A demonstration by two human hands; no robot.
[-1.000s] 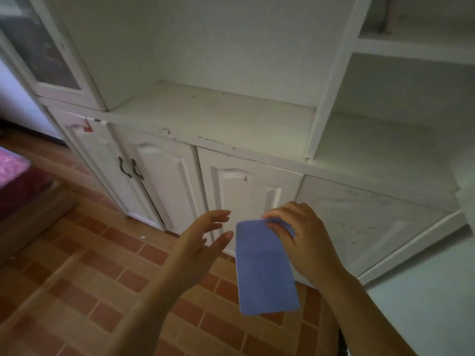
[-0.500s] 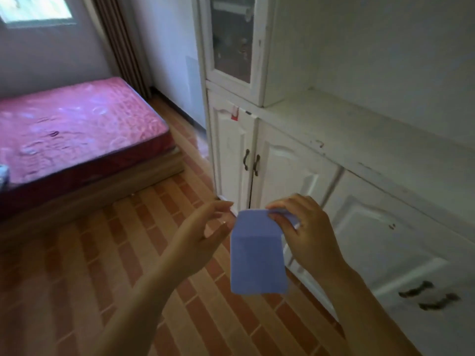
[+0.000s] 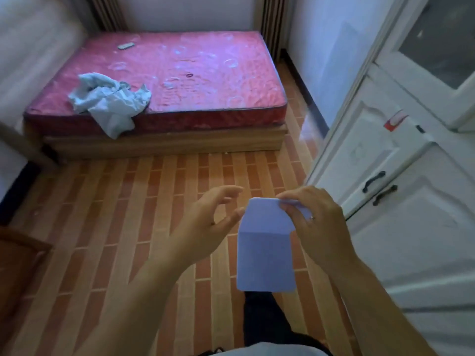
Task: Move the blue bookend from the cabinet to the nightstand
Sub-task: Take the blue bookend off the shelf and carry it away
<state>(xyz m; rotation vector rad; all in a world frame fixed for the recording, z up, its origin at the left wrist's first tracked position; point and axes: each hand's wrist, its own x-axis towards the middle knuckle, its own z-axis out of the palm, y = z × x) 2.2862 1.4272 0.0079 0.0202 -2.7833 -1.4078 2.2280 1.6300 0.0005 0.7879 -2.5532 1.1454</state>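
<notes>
Right hand [image 3: 316, 227] pinches the top edge of the blue bookend [image 3: 264, 253], fingers curled over it, ring on one finger. The bookend hangs in the air in front of the body, over the tiled floor [image 3: 128, 227], bent face toward camera, off the white cabinet [image 3: 411, 227] that stands at the right. Left hand [image 3: 205, 224] holds nothing, fingers loose and spread, thumb tip just beside the bookend's left edge; contact can't be told. Bed with red mattress [image 3: 180, 73] is across the room, crumpled light cloth [image 3: 108, 98] on its near left corner, small grey object [image 3: 126, 46] near its far edge.
</notes>
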